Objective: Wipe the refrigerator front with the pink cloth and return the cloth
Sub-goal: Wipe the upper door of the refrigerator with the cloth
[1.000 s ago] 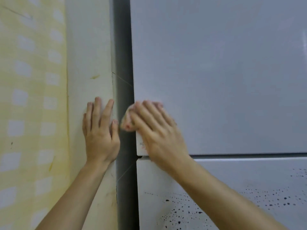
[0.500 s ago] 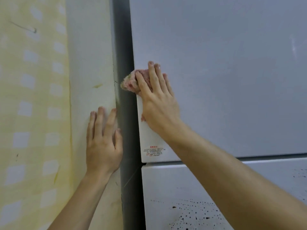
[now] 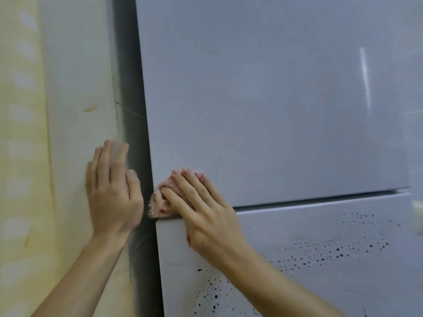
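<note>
The refrigerator's grey upper door point(image 3: 274, 99) fills most of the head view, with the lower door point(image 3: 320, 259) below it, speckled with dark dots. My right hand point(image 3: 206, 213) presses the bunched pink cloth point(image 3: 160, 203) flat against the upper door's lower left corner, fingers straight over it; most of the cloth is hidden under the fingers. My left hand point(image 3: 112, 191) rests flat on the pale wall point(image 3: 80, 88) just left of the refrigerator, fingers pointing up.
A dark gap point(image 3: 130, 122) runs between the wall and the refrigerator's left edge. Yellow checked wallpaper point(image 3: 20, 156) covers the far left. A horizontal seam point(image 3: 320, 197) divides the two doors.
My right hand slid the cloth up the door's left edge, then back down to the lower corner. My left hand stayed on the wall.
</note>
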